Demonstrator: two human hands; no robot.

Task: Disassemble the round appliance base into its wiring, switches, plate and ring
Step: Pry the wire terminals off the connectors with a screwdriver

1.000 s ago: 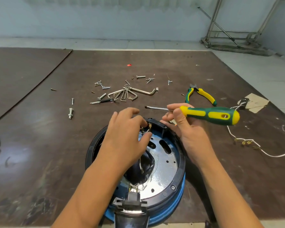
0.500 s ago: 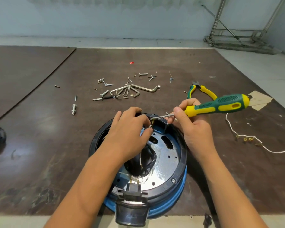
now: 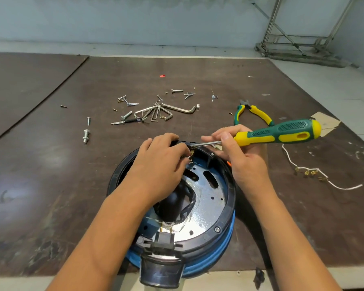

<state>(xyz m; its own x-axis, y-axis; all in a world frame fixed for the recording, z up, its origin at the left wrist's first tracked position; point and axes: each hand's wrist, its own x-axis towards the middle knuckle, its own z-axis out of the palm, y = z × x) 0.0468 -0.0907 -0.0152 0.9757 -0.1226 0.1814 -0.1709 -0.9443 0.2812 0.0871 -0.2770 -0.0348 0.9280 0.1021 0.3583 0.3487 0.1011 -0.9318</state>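
Observation:
The round appliance base (image 3: 225, 219) lies near the board's front edge, with a black outer ring, a blue band below and a shiny metal plate (image 3: 206, 208) inside. A black cable bundle (image 3: 177, 202) crosses the plate. My left hand (image 3: 162, 164) covers the far inner rim and pinches a small terminal part there. My right hand (image 3: 240, 156) grips a yellow-and-green screwdriver (image 3: 282, 132), whose tip touches a black switch block (image 3: 192, 143) at the far rim. A black plug socket (image 3: 163, 242) sits at the near rim.
Loose screws, bolts and hex keys (image 3: 162, 112) lie scattered beyond the base. Yellow-and-green pliers (image 3: 252, 114) rest to the right of them. A white wire with brass terminals (image 3: 311, 173) lies at the right, near a scrap of cardboard (image 3: 328, 122). A metal frame (image 3: 298, 38) stands far right.
The screwdriver swung from level above the base down to the far rim, its tip now against the switch block. My left hand stayed on the rim, shifting slightly.

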